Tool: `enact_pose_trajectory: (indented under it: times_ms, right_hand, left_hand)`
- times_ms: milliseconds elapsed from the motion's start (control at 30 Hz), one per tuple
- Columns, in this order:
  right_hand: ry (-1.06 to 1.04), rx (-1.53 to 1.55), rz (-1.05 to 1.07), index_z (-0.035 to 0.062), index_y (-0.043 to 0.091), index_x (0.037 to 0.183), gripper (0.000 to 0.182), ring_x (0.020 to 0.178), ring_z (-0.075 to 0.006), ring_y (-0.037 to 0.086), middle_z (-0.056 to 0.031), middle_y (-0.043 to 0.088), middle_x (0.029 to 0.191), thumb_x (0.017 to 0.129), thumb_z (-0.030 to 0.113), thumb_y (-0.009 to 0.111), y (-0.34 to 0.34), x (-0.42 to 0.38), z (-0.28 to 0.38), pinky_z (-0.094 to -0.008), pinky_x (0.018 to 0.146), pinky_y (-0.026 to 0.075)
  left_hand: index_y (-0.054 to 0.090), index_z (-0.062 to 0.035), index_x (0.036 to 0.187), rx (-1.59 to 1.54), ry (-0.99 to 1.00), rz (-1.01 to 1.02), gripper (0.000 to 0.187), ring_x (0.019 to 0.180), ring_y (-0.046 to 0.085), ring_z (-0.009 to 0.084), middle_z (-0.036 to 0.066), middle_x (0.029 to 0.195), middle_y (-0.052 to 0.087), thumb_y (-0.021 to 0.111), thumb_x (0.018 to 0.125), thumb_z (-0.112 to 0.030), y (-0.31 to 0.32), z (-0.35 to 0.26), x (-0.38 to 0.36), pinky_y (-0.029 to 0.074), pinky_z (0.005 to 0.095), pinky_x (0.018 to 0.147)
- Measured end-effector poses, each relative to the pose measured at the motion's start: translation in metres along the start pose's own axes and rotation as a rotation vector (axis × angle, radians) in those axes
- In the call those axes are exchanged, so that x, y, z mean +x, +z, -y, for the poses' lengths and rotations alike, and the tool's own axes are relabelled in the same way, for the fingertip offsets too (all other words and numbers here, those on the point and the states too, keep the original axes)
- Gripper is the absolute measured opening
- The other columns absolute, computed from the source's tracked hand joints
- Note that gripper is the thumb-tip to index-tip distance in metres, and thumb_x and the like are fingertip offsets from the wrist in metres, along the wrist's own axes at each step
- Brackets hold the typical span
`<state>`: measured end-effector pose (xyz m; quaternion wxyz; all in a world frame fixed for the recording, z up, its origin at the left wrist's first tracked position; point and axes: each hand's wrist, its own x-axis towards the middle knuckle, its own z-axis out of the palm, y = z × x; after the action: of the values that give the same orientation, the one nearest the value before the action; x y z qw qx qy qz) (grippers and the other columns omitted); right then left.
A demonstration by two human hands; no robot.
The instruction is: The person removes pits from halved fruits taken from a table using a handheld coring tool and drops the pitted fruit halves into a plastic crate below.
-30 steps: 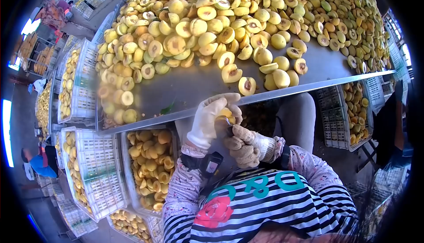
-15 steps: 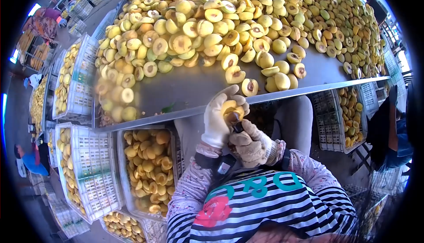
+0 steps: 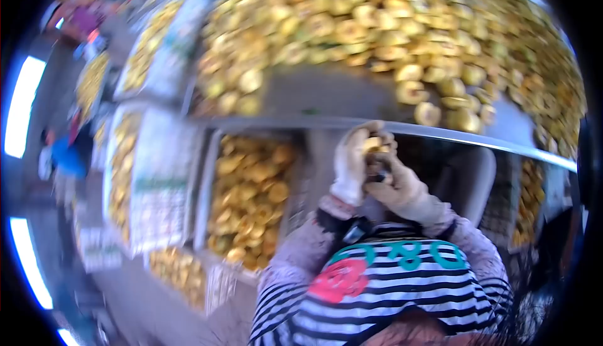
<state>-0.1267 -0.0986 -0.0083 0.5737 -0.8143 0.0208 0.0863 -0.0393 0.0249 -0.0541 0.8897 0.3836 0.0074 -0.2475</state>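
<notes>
Both gloved hands are together just below the table's metal edge, in front of the striped shirt. My left hand (image 3: 357,164) is wrapped round a yellow fruit half (image 3: 374,145), its cut side partly hidden by the fingers. My right hand (image 3: 405,189) is closed against it on a small dark tool (image 3: 378,174), blurred and mostly covered. Beyond the hands, many halved yellow fruits (image 3: 352,30) are heaped on the metal table (image 3: 326,91).
White crates of fruit halves stand at the left, one (image 3: 201,189) beside my left arm, another (image 3: 164,176) farther out. A further crate (image 3: 499,201) is at the right. People (image 3: 69,154) are at the far left. The table's rim (image 3: 440,133) runs above my knees.
The view has turned and blurred, so the table and crates appear shifted to the right. The hands remain together, with the fruit half still held in the left.
</notes>
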Motion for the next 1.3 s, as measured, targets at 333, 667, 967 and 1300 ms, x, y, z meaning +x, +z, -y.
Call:
enact_pose_trajectory:
  times_ms: [333,667,967,1300]
  right_hand:
    - [0.339,0.743,0.094,0.0083,0.053,0.087,0.029,0.036,-0.0112,0.041,0.0011,0.047,0.053,0.101,0.034,0.058,-0.005,0.017,-0.033,-0.0252,0.035,0.033]
    - [0.324,0.884,-0.180,0.0114,0.053,0.098,0.033,0.044,-0.0130,0.039,-0.0005,0.044,0.059,0.106,0.042,0.044,-0.030,0.003,-0.035,-0.0287,0.042,0.036]
    - [0.131,0.969,-0.483,0.0040,0.053,0.101,0.031,0.047,-0.0128,0.044,-0.0031,0.049,0.065,0.101,0.035,0.055,-0.109,-0.051,-0.041,-0.0283,0.043,0.040]
    - [-0.231,0.101,-0.485,0.0071,0.059,0.122,0.036,0.091,-0.0271,0.071,-0.0143,0.070,0.100,0.091,0.022,0.071,-0.101,-0.009,-0.030,-0.0344,0.081,0.055]
  left_hand:
    - [0.060,0.0014,0.117,1.599,0.400,-1.486,0.029,0.101,0.064,0.0378,0.019,0.115,0.065,0.053,0.091,-0.009,-0.306,-0.074,-0.174,0.051,0.0425,0.093]
    - [0.069,-0.0046,0.105,1.433,0.895,-0.103,0.017,0.088,0.067,0.0275,0.013,0.102,0.069,0.066,0.088,-0.002,-0.014,-0.063,0.006,0.053,0.0349,0.078]
    - [0.064,-0.0077,0.107,1.702,0.345,0.485,0.035,0.090,0.067,0.0376,0.017,0.098,0.068,0.073,0.083,-0.031,0.110,0.060,0.133,0.053,0.0442,0.079]
    - [0.048,0.0045,0.136,0.318,-0.212,0.294,0.046,0.118,0.057,0.0183,0.011,0.131,0.058,0.056,0.090,0.003,0.094,0.015,0.020,0.044,0.0302,0.104]
